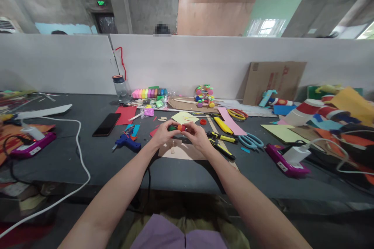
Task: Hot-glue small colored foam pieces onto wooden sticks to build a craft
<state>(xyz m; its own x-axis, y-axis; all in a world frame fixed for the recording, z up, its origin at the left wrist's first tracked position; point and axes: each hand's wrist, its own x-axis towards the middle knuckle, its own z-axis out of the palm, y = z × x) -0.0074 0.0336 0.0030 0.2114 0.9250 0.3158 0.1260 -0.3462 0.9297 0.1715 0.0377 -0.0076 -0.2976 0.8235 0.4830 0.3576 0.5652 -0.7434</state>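
Two bare hands meet above the middle of a dark work table (102,167), fingertips pinched together on a small coloured piece (180,128) of green, orange and red. The left hand (166,134) closes on its green end; the right hand (198,136) closes on the red and orange end. The fingers hide part of the piece, so its full shape cannot be told.

Below the hands lies a flat tan sheet (187,153), with thin wooden strips (172,148) on it. Just beyond the hands is a pale yellow sheet (181,118) bearing small scraps, and to its right a red ring (202,121).

Near the right hand lie black-and-yellow pliers (224,138), a yellow-handled tool (222,124), a pink paper strip (232,120) and blue-handled scissors (251,141). Farther right is a purple power strip (288,162) with a white plug in it.

To the left of the left hand are a blue glue gun (128,142), then a dark phone (106,124), with red paper (126,115) behind it.

Along the back, a clear bottle (120,87), a row of coloured clay (149,93) and a small multicoloured model (205,95) stand before a white partition (181,60). A cardboard panel (271,82) leans against it at right.
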